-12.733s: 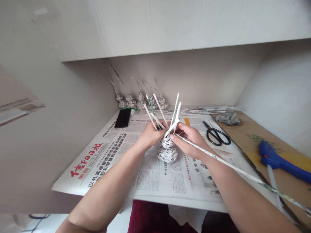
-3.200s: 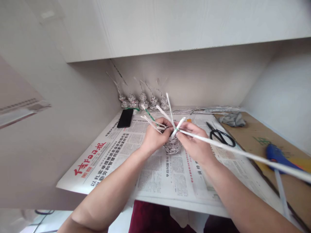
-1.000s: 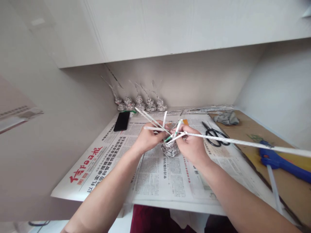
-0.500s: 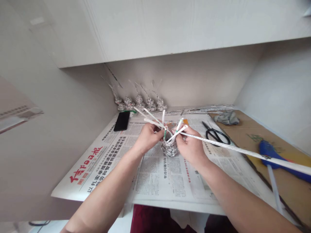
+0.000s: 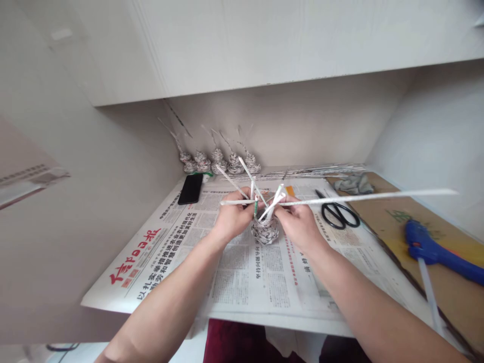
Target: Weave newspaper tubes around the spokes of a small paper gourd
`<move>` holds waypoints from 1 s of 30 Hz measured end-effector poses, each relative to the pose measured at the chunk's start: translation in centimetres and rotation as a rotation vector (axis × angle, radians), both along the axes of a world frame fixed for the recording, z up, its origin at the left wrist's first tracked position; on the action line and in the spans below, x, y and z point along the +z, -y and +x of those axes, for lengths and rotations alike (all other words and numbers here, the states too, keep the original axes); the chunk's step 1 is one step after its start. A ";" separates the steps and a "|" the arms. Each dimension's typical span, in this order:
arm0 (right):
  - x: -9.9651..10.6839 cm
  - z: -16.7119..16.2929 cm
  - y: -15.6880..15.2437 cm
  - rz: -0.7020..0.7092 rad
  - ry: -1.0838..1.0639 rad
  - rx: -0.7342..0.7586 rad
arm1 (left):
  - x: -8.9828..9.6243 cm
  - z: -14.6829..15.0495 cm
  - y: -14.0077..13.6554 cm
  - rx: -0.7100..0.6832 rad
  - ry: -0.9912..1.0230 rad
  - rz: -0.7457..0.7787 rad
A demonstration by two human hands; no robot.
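A small woven piece of rolled newspaper (image 5: 265, 233) stands on the newspaper sheet, with several white paper tubes sticking up and out from its rim. My left hand (image 5: 235, 217) is closed at its left side, fingers pinching among the tubes at the rim. Opposite it, my right hand (image 5: 299, 222) is closed at the rim, gripping near the base of a long paper tube (image 5: 363, 197) that reaches far to the right. Fingertips of both hands are partly hidden behind the upright tubes.
Several gourd-shaped woven pieces (image 5: 219, 160) line the back wall near a black phone (image 5: 190, 189). Black-handled scissors (image 5: 340, 216), a grey cloth (image 5: 353, 184) and a blue glue gun (image 5: 427, 244) lie on the right. Paper tubes (image 5: 313, 171) run along the back. A white panel (image 5: 264, 50) overhangs the table.
The long paper tube has swung upward and away, its free end now higher on the right. Another tube at the rim tilts more upright. Both hands stay at the woven piece.
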State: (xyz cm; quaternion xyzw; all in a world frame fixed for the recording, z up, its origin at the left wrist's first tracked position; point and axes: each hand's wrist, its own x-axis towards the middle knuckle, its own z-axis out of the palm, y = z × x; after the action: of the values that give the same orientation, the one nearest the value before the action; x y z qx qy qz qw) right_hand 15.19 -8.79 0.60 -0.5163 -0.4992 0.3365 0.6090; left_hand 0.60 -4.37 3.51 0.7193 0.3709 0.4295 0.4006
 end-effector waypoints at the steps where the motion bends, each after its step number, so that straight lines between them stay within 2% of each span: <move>1: 0.0 0.0 -0.1 -0.028 -0.016 0.018 | 0.0 0.0 0.0 -0.001 -0.010 0.012; 4: 0.3 -0.1 -0.1 -0.108 -0.085 0.081 | -0.1 -0.1 -0.1 -0.006 -0.034 0.034; 7: 0.7 -0.3 0.0 -0.158 -0.240 0.123 | 0.1 0.0 0.1 -0.020 -0.031 0.035; 13: 0.3 0.0 -0.4 -0.238 -0.470 0.103 | 0.6 0.2 0.7 -0.088 0.029 0.035; 20: 0.4 -0.3 -0.4 -0.226 -0.518 -0.016 | 0.5 0.2 0.7 -0.068 0.045 0.031; 25: 0.5 -0.2 -0.4 -0.237 -0.522 -0.022 | 0.4 0.3 0.7 -0.050 0.059 -0.015; 30: 0.6 -0.6 -0.2 -0.106 -0.509 -0.001 | 0.2 0.2 0.6 -0.019 0.022 0.026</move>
State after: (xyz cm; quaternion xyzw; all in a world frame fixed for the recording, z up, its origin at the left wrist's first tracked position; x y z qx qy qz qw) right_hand 14.57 -8.58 1.16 -0.4465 -0.3111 0.4809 0.6874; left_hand 0.84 -4.94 3.69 0.7232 0.3540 0.4383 0.3995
